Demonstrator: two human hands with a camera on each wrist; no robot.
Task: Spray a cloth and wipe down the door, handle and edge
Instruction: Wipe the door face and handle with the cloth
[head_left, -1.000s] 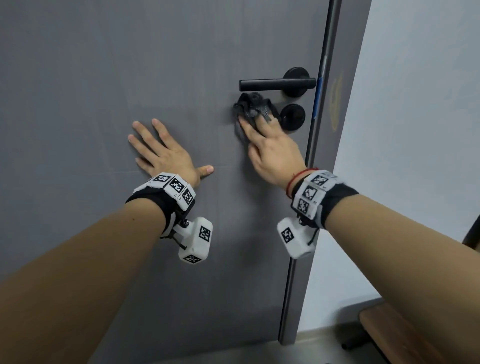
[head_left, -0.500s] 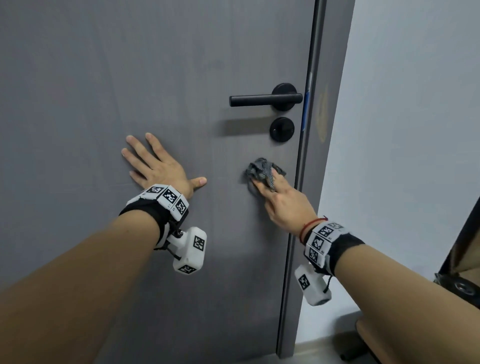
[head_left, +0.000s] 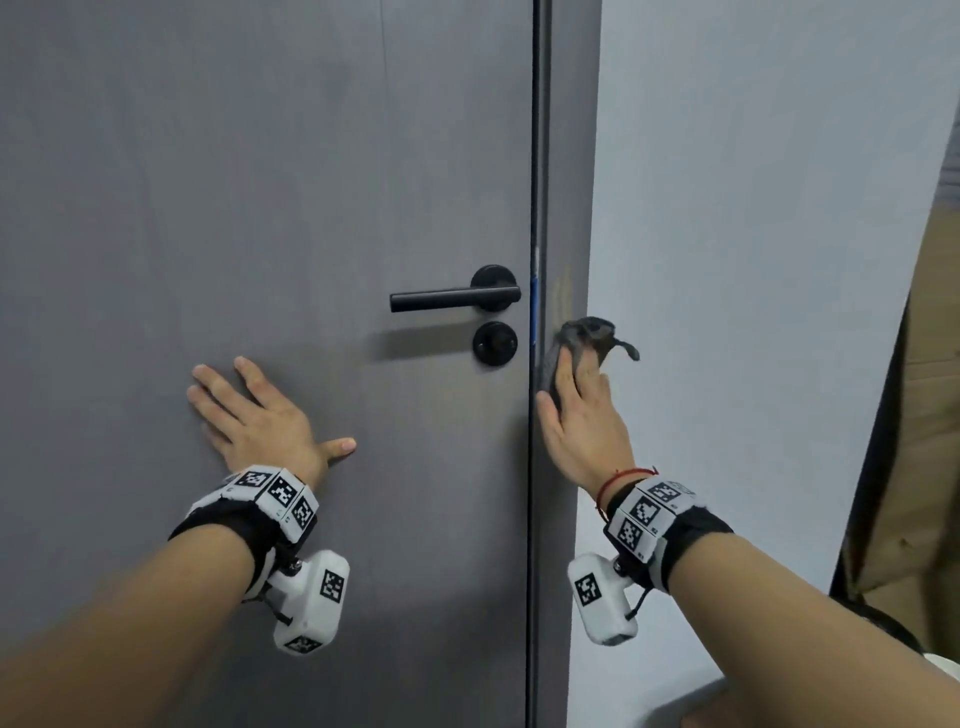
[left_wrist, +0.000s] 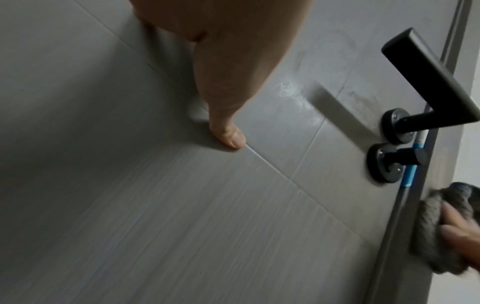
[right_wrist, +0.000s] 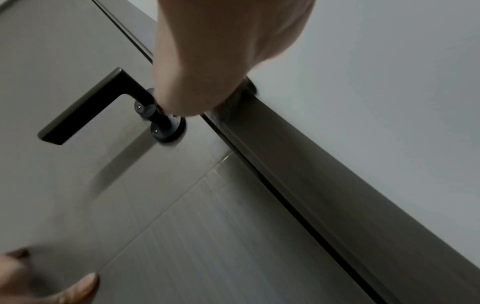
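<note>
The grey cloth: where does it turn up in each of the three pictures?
Head: the cloth sits right of centre, held by the right hand against the door's edge strip, right of the lock knob.
Left wrist: at the lower right border, fingers over it.
Right wrist: not clearly visible; the hand hides it.
Shared landmark: the black door handle.

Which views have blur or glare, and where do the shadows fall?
Head view: sharp; handle casts a soft shadow down-left on the door. Left wrist view: wet glare streak beside the handle's shadow; cloth and right hand smeared at the edge. Right wrist view: motion blur throughout, cloth almost hidden behind the hand.
</note>
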